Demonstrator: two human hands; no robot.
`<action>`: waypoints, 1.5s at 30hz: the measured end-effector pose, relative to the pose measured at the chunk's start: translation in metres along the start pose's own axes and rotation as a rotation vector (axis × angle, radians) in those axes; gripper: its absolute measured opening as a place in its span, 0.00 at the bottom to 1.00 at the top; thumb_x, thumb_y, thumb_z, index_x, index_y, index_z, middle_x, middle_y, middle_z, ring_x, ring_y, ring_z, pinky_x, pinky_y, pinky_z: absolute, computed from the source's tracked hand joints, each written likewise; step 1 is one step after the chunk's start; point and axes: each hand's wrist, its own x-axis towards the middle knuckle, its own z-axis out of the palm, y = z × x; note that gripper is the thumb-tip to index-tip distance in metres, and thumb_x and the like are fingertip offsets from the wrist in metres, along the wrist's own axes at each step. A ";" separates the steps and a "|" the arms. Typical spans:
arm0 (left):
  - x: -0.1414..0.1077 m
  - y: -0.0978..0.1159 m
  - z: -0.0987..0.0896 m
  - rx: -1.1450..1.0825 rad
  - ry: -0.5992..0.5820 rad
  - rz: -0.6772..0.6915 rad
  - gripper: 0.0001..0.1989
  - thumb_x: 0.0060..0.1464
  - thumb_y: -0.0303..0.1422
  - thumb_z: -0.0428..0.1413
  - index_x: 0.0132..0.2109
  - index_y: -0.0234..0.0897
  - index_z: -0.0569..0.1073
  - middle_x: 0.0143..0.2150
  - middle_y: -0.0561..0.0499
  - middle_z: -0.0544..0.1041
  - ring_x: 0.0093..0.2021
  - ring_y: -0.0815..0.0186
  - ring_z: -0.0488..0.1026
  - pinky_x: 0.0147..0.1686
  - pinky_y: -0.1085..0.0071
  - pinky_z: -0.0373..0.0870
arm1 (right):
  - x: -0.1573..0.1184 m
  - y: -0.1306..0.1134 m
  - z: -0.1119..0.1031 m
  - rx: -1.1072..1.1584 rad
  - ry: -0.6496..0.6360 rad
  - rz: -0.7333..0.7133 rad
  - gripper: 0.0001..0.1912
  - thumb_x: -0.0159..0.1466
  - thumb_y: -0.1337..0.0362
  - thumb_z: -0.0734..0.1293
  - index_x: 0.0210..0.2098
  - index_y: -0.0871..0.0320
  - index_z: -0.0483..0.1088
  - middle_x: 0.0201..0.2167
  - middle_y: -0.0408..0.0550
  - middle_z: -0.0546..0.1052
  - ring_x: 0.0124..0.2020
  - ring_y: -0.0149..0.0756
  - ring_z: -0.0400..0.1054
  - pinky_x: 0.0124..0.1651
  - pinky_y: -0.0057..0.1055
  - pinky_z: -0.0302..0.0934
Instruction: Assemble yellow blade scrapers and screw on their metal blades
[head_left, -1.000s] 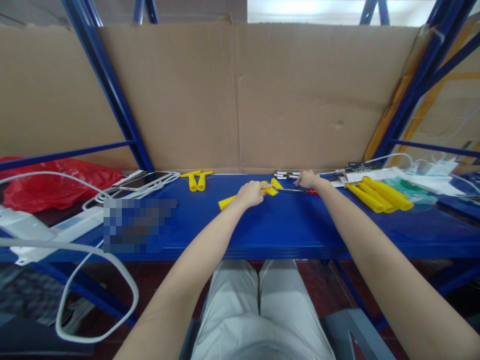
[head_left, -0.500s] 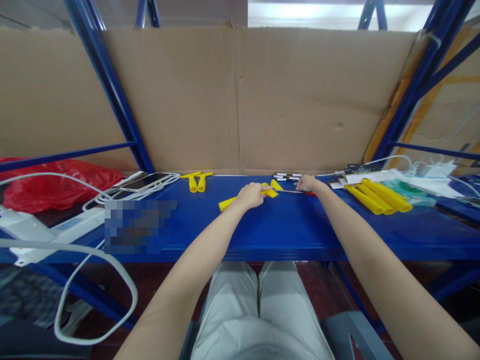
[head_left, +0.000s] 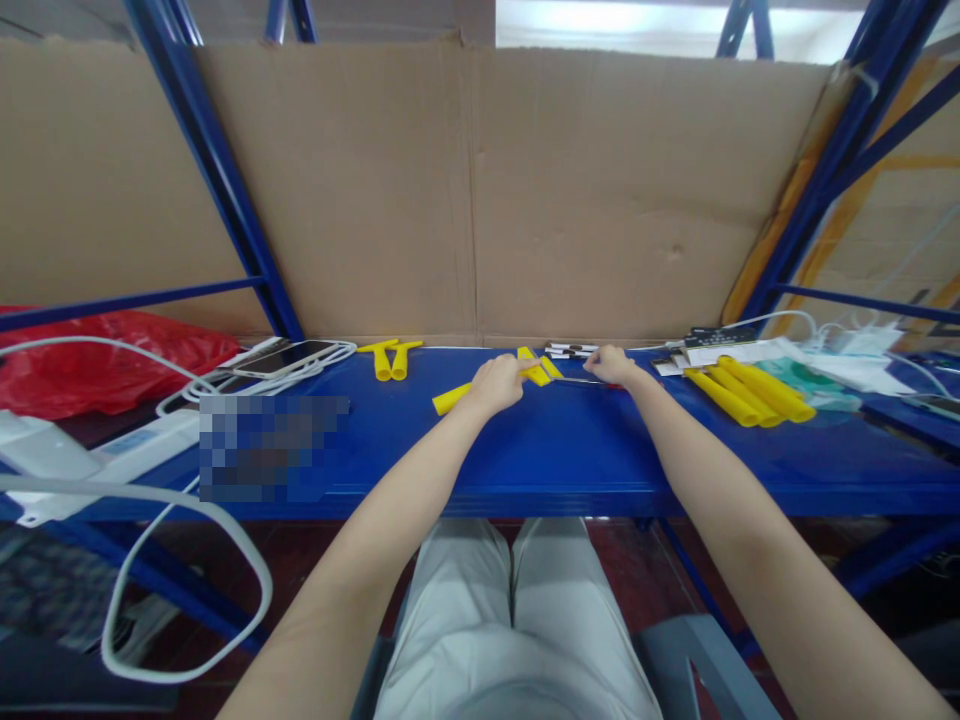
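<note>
My left hand (head_left: 495, 386) is closed round a yellow T-shaped piece with a tubular handle (head_left: 450, 400). The handle end sticks out on the left, and the flat crosspiece (head_left: 534, 368) shows past my fingers. Close beside it is a second short yellow strip (head_left: 551, 367); whether the two are joined I cannot tell. My right hand (head_left: 611, 366) grips a red-handled tool that looks like a screwdriver. Its thin metal shaft (head_left: 577, 380) points left, with the tip at the yellow strip. My fingers cover most of the red handle.
Two yellow T-shaped pieces (head_left: 390, 362) stand at the back left. Several yellow tubes (head_left: 750, 392) lie on the right near green plastic (head_left: 814, 380). Small black-and-white items (head_left: 571, 350) sit behind my hands. A power strip (head_left: 150, 445), cables and a red bag (head_left: 112, 365) occupy the left.
The yellow crosspiece under my left fingers shows more fully, turned up. My right hand and the tool have shifted slightly left. The whole view has moved a little.
</note>
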 end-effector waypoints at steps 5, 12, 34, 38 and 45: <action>-0.001 0.003 -0.002 0.034 0.032 -0.001 0.23 0.58 0.27 0.49 0.60 0.49 0.66 0.48 0.46 0.73 0.48 0.59 0.72 0.47 0.67 0.67 | -0.009 -0.015 -0.002 0.428 -0.107 -0.127 0.06 0.54 0.63 0.66 0.26 0.59 0.71 0.28 0.47 0.75 0.35 0.36 0.67 0.44 0.33 0.60; 0.002 -0.001 0.003 0.053 0.054 -0.056 0.22 0.57 0.26 0.48 0.57 0.46 0.70 0.44 0.45 0.74 0.47 0.57 0.72 0.46 0.65 0.67 | -0.027 -0.051 0.006 0.709 -0.235 -0.324 0.06 0.51 0.62 0.66 0.25 0.58 0.69 0.27 0.43 0.72 0.30 0.30 0.63 0.40 0.29 0.58; 0.003 0.001 0.004 0.036 0.042 -0.076 0.19 0.59 0.28 0.47 0.55 0.46 0.72 0.45 0.44 0.76 0.47 0.58 0.72 0.47 0.65 0.66 | -0.032 -0.073 0.026 0.371 -0.016 -0.520 0.07 0.52 0.70 0.65 0.18 0.57 0.67 0.28 0.44 0.71 0.37 0.36 0.64 0.50 0.37 0.55; 0.003 0.001 0.004 0.035 0.041 -0.077 0.20 0.59 0.28 0.47 0.55 0.46 0.71 0.46 0.44 0.76 0.48 0.58 0.72 0.47 0.65 0.66 | -0.034 -0.075 0.028 0.382 -0.001 -0.466 0.06 0.52 0.70 0.65 0.19 0.57 0.67 0.27 0.44 0.71 0.36 0.35 0.65 0.49 0.36 0.56; 0.002 0.001 0.003 0.046 0.035 -0.071 0.20 0.60 0.28 0.46 0.55 0.47 0.71 0.44 0.44 0.76 0.47 0.58 0.72 0.46 0.65 0.67 | -0.040 -0.077 0.025 0.426 -0.036 -0.407 0.05 0.51 0.70 0.64 0.20 0.57 0.67 0.27 0.43 0.71 0.36 0.35 0.65 0.47 0.35 0.57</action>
